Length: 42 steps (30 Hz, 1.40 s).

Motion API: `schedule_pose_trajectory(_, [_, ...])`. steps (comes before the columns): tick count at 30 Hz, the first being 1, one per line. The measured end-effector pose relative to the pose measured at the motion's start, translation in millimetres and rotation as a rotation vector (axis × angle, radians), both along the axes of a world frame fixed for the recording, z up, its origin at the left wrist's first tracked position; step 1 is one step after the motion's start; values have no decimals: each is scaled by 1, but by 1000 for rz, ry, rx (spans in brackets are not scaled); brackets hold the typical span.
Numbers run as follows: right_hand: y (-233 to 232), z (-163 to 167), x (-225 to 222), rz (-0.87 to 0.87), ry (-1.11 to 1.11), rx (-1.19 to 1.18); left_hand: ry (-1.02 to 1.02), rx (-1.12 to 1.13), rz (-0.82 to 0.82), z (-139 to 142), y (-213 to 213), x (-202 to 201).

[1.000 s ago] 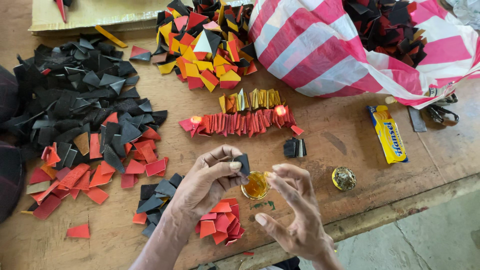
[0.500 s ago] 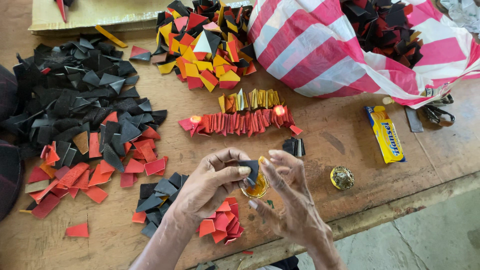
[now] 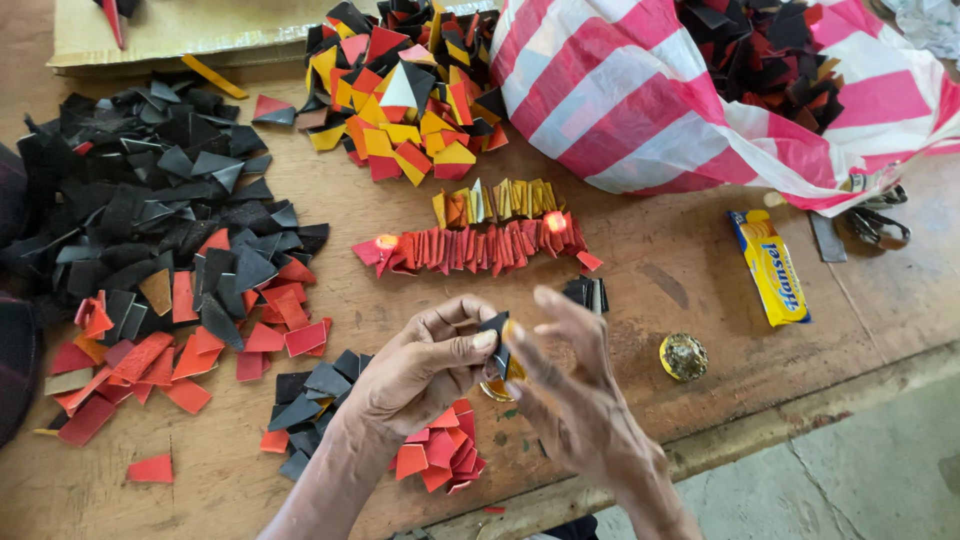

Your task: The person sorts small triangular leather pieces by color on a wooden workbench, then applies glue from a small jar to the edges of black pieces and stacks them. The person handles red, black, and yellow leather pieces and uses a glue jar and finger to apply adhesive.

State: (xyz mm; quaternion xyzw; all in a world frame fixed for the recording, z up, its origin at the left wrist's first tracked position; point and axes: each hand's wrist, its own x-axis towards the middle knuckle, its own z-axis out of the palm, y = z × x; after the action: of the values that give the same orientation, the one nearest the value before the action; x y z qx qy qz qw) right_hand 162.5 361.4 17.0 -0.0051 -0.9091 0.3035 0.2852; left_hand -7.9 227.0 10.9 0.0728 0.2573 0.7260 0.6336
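My left hand (image 3: 425, 368) pinches a small black folded piece (image 3: 495, 327) between thumb and forefinger. My right hand (image 3: 572, 395) is beside it, fingers spread, fingertips touching the same piece. Under the two hands a small amber glue pot (image 3: 497, 385) stands on the wooden table (image 3: 690, 290), mostly hidden. Just below my left hand lie a little heap of red pieces (image 3: 440, 455) and a cluster of black pieces (image 3: 310, 395). A row of red folded pieces (image 3: 470, 247) with a shorter yellow row (image 3: 495, 200) behind it lies beyond my hands.
A big heap of black pieces (image 3: 140, 200) and red pieces (image 3: 150, 350) covers the left. Mixed red, yellow and black pieces (image 3: 400, 90) lie at the back. A pink-and-white striped bag (image 3: 650, 100) holds more pieces. A yellow packet (image 3: 770, 265), round lid (image 3: 684, 356) and table edge are at right.
My hands have come together: the right hand rose from the amber pot to the black piece held in the left hand, and both now cover the pot.
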Motion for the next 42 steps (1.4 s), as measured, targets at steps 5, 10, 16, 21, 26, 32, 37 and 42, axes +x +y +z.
schedule_pose_trajectory(5, [-24,6,21,26,33,83,48,-17,78,3,2,-5])
schedule_pose_trajectory(10, [-10,-7,40,-188,-30,-107,996,12,271,2,30,-9])
schedule_pose_trajectory(16, [20,-27,42,-598,-203,-360,1890,374,303,-7,81,-20])
schedule_pose_trajectory(21, [41,-30,26,-669,-307,-438,1926,457,222,-14,106,-31])
schedule_pose_trajectory(26, [18,-12,33,-521,-408,-548,1886,388,202,-23,107,-31])
schedule_pose_trajectory(32, [-58,-40,6,-351,-131,-568,1790,309,189,-37,107,-29])
schedule_pose_trajectory(37, [-60,-55,14,-402,-105,-667,1775,325,191,-45,110,-26])
schedule_pose_trajectory(42, [-53,-42,15,-343,-63,-416,1787,282,237,-54,113,-20])
